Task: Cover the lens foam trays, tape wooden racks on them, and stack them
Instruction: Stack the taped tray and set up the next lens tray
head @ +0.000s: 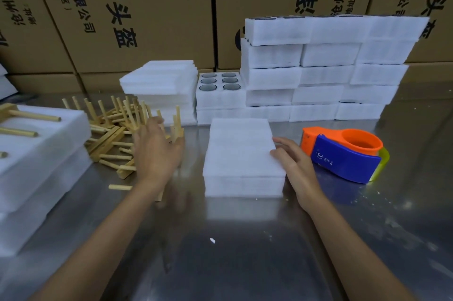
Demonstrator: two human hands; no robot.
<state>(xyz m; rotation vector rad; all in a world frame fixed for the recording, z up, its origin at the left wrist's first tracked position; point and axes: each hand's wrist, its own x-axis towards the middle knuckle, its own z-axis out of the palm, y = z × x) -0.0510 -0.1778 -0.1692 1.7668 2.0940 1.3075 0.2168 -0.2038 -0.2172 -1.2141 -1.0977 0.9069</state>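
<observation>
While the covered tray waits: the foam tray (244,156) sits mid-counter with its white foam cover on, no rack on it yet.
Step in hand: judged, fetching a rack to tape onto the cover.
Left hand: the left hand (157,151) hangs over the pile of wooden racks (115,129), fingers spread wide and empty; motion blur hides whether they touch wood.
Right hand: the right hand (294,166) rests its fingers, loosely open, against the tray's right edge, steadying rather than gripping.
Tape dispenser: the orange and blue tape dispenser (343,156) lies just beside the right hand, apart from the tray.
Risk, racks: the pegs are tangled; pulling one rack could drag its neighbours or roll the loose dowel (120,187) toward the near edge.
Risk, cover: it only rests on the tray; a push from the right hand may slide it askew.
Risk, stack: the tall wall of foam trays (318,67) behind looks unevenly stepped; a knock could topple it.
Other stock: an open tray with lenses (220,82) stands beside a stack of foam covers (161,85); finished trays with racks (36,148) fill the left edge.
Open room: the steel counter (232,251) is bare toward the person; left, rear and right are crowded.
</observation>
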